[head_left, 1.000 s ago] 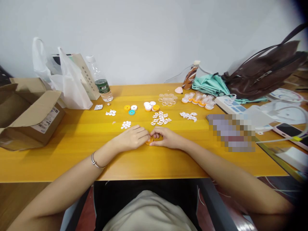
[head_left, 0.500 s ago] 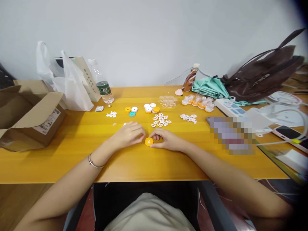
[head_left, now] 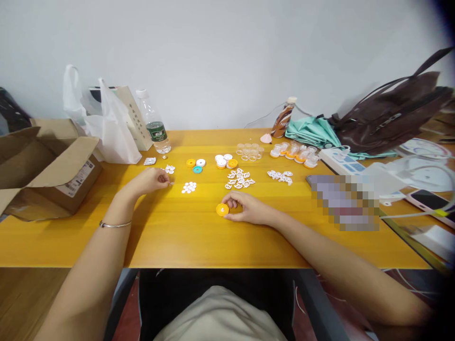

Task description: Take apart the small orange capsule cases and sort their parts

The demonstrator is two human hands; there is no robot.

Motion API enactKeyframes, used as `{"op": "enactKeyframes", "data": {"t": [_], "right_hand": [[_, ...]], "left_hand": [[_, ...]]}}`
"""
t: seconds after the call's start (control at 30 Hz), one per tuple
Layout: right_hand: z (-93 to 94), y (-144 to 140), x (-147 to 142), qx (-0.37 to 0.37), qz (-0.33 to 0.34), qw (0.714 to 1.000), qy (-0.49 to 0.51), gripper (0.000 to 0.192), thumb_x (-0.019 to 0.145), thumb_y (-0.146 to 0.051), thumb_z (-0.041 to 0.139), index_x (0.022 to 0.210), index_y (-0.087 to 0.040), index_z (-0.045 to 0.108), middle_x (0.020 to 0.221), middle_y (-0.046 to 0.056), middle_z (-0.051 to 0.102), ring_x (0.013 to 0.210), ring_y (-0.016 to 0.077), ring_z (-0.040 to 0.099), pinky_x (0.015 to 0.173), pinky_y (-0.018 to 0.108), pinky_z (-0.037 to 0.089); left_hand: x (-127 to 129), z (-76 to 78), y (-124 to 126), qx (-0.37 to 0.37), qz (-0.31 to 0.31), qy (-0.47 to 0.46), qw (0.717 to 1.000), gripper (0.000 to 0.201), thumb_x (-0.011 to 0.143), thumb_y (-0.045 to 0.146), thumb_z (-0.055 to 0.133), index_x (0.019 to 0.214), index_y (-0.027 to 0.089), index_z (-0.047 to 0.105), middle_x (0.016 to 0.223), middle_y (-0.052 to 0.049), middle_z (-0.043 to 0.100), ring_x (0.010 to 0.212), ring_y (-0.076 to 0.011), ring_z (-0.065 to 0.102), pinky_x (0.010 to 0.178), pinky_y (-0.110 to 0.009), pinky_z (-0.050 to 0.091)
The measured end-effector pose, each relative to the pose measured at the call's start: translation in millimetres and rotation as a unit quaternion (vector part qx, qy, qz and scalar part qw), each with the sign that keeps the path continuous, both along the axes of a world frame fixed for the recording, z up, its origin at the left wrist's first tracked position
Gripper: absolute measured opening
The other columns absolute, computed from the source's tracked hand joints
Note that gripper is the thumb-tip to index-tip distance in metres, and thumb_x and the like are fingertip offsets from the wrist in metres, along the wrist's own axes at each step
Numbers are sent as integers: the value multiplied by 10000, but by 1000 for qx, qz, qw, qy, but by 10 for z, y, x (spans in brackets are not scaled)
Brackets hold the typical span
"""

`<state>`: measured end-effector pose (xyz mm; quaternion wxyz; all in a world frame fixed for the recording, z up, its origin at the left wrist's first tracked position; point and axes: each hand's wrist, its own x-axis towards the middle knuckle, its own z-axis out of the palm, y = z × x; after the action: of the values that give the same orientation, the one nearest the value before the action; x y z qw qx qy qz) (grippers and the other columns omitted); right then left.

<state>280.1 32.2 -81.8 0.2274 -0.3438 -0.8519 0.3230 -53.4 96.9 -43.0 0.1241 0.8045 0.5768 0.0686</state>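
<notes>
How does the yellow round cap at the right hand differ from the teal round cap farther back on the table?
The yellow cap is yellow-orange, the teal cap blue-green. The yellow cap lies near the table's front, touched by the right hand; the teal cap lies farther back, untouched, beside a yellow and a white cap. The yellow cap looks larger, perhaps only because it is nearer. Both are small round discs with a pale centre, lying flat on the yellow table.
</notes>
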Motion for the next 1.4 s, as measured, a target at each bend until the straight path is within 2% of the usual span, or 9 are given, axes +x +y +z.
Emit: {"op": "enactKeyframes", "data": {"t": [0.33, 0.43, 0.57, 0.77, 0.97, 1.1, 1.2, 1.3, 1.4], "right_hand": [[14, -10, 2, 2, 1, 1000, 5, 228, 715, -252, 638, 912, -167, 556, 772, 1, 517, 693, 104, 472, 652, 231, 421], [20, -13, 3, 3, 0, 1000, 2, 229, 717, -255, 636, 914, -166, 560, 774, 1, 518, 699, 105, 475, 661, 232, 419], [8, -10, 5, -10, -1, 1000, 11, 235, 718, -267, 635, 914, -159, 564, 768, -2, 516, 695, 100, 472, 655, 228, 419], [6, -4, 0, -65, -10, 996, 68, 248, 708, -292, 641, 902, -161, 563, 725, -18, 494, 648, 87, 447, 603, 216, 409], [67, -32, -16, -84, -33, 991, 101, 234, 691, -293, 649, 856, -159, 551, 678, -31, 471, 611, 79, 416, 561, 211, 383], [61, -34, -21, -86, -34, 990, 110, 239, 684, -302, 657, 849, -163, 557, 672, -33, 477, 605, 77, 417, 557, 212, 382], [35, -17, -23, -99, -45, 986, 127, 334, 693, -333, 660, 963, -169, 550, 695, -32, 493, 587, 72, 426, 544, 210, 374], [13, 9, -16, -102, -70, 980, 157, 449, 712, -355, 649, 1096, -182, 493, 726, -31, 503, 555, 64, 421, 524, 209, 362], [13, 28, 3, -78, -99, 977, 171, 364, 766, -367, 585, 1071, -184, 507, 712, -26, 498, 556, 71, 420, 532, 216, 365]], "left_hand": [[37, 53, -61, 4, -14, -5, 1000, 230, 708, 392, 540, 729, 185, 639, 709, -20, 671, 628, -154, 571, 574, -226, 393], [165, 113, -160, 48, -35, -17, 998, 214, 755, 354, 518, 765, 175, 634, 760, -32, 668, 671, -163, 582, 622, -243, 408], [500, 110, -338, 134, -132, -57, 980, 247, 849, 335, 448, 829, 158, 619, 802, -49, 640, 737, -161, 575, 707, -272, 431], [962, -26, -583, 126, -323, -126, 930, 261, 863, 343, 502, 1050, 175, 572, 975, -72, 610, 909, -162, 565, 818, -298, 445], [1103, -158, -628, 189, -381, -122, 897, 173, 893, 242, 464, 963, 184, 611, 933, -68, 625, 855, -140, 569, 765, -266, 436], [1138, -165, -652, 221, -392, -106, 887, 168, 897, 230, 451, 944, 179, 605, 909, -67, 634, 831, -136, 572, 751, -264, 428], [1090, -129, -623, 231, -374, -100, 893, 160, 896, 219, 449, 934, 179, 599, 909, -65, 637, 832, -139, 573, 749, -272, 417], [956, -106, -460, 253, -297, -107, 915, 137, 882, 201, 463, 909, 178, 596, 892, -62, 636, 842, -150, 573, 750, -283, 413], [817, -113, -192, 271, -194, -93, 938, 125, 859, 220, 492, 855, 166, 604, 837, -60, 630, 802, -161, 574, 730, -287, 422]]}}
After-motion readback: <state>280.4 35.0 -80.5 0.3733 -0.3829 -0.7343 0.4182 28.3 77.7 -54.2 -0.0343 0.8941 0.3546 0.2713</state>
